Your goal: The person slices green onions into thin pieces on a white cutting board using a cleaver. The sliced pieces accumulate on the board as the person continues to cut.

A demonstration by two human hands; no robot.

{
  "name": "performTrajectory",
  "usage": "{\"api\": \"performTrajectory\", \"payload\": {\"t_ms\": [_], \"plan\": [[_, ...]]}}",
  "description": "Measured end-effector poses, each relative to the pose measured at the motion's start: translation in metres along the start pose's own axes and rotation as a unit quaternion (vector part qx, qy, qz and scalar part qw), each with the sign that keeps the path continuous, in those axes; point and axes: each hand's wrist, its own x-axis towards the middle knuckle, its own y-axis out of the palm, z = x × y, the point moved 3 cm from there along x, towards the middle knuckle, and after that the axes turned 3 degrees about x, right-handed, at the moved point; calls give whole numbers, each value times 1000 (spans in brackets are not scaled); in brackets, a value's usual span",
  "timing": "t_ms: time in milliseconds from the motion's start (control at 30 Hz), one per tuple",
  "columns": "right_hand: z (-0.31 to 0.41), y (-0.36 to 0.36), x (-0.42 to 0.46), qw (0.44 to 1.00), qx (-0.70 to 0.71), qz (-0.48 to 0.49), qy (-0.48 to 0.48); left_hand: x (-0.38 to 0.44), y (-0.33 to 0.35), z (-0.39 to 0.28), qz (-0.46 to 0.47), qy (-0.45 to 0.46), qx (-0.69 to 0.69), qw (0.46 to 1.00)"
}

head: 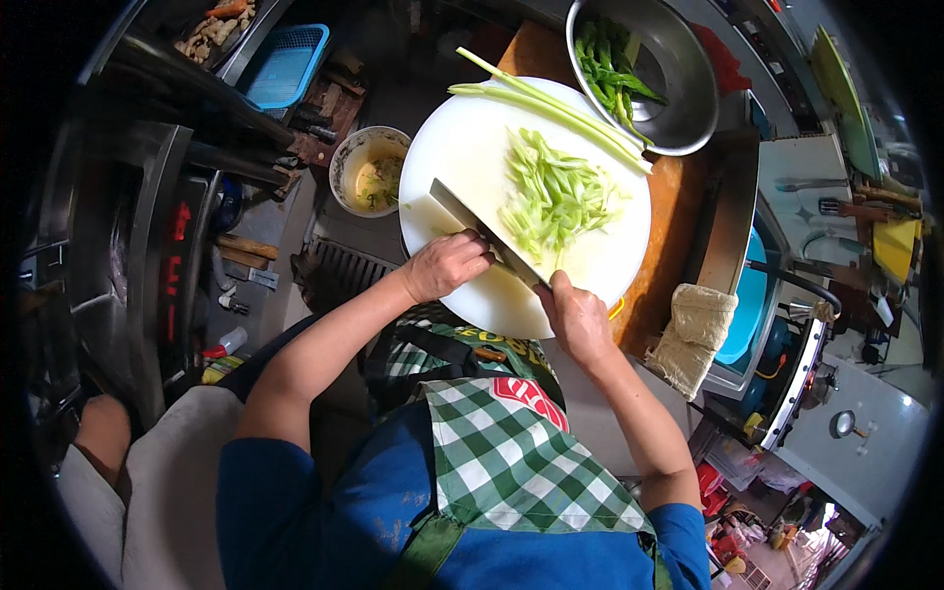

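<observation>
My right hand (579, 316) grips the handle of a cleaver (479, 223), whose blade lies diagonally over a round white cutting board (446, 158). My left hand (448, 267) is curled beside the blade on its near side; its fingers hide whatever is under them, so I cannot tell if it holds anything. Beyond the blade lies a heap of sliced pale-green vegetable (557, 193). Long uncut green stalks (560, 114) rest along the far edge of the board, their ends jutting past it at the left.
A steel bowl with green peppers (608, 66) overlaps the board's far right side. A patterned bowl (371, 171) stands left of the board, a blue plastic basket (284, 66) further back. At right are a folded cloth (693, 332) and a sink with a blue basin (745, 302). Another person's arm (103, 435) shows at far left.
</observation>
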Motion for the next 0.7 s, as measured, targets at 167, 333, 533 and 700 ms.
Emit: {"api": "performTrajectory", "payload": {"t_ms": [167, 333, 533, 700], "plan": [[-1, -28, -11, 999, 2, 39, 0, 1, 0, -1, -91, 27, 22, 995], [1, 7, 4, 999, 20, 21, 12, 1, -3, -1, -35, 6, -4, 999], [3, 6, 7, 1000, 27, 2, 3, -3, -5, 0, -126, -39, 11, 991], [6, 7, 4, 1000, 14, -3, 8, -5, -12, -5, -135, -62, 50, 988]]}}
